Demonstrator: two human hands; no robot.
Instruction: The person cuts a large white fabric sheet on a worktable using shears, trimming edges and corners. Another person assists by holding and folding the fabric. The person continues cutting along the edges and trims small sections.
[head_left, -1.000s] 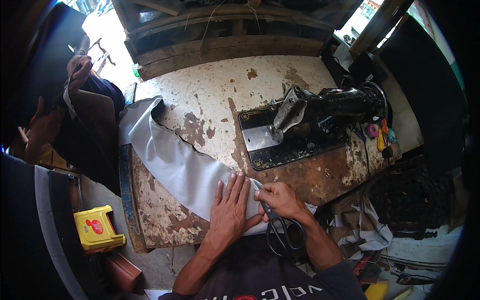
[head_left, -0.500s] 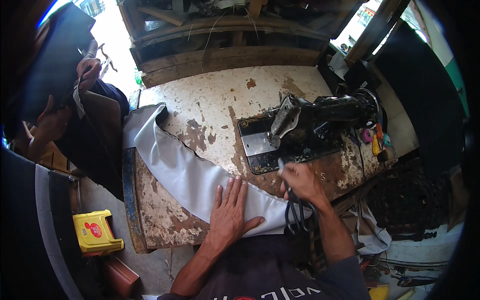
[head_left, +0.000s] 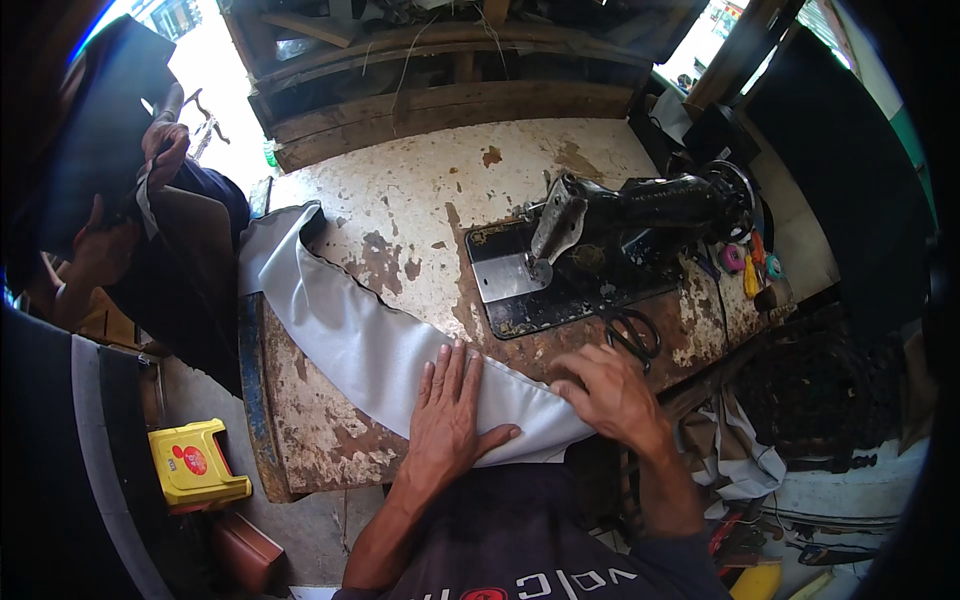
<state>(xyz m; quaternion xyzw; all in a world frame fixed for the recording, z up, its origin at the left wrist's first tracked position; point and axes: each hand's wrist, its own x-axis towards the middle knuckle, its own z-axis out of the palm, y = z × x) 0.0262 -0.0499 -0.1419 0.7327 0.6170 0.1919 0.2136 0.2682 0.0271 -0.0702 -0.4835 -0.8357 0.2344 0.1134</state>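
Note:
A long curved piece of silver-grey fabric lies across the front of the worn table, its upper edge dark. My left hand rests flat on it, fingers stretched and thumb out to the side. At the right end of the fabric, my right hand is curled, with thumb and forefinger at its edge; the other fingertips are partly hidden. A pair of scissors with black handles lies just beyond my right hand, beside the sewing machine's base. The black sewing machine stands at the table's right.
The peeling wooden table backs onto a wooden shelf. Small coloured spools sit right of the machine. At the left, another person's hands hold dark material. A yellow plastic stool stands on the floor.
My right hand has let go of the scissors, which now lie by the machine. That hand has come to the fabric's edge. My left hand stays flat on the fabric.

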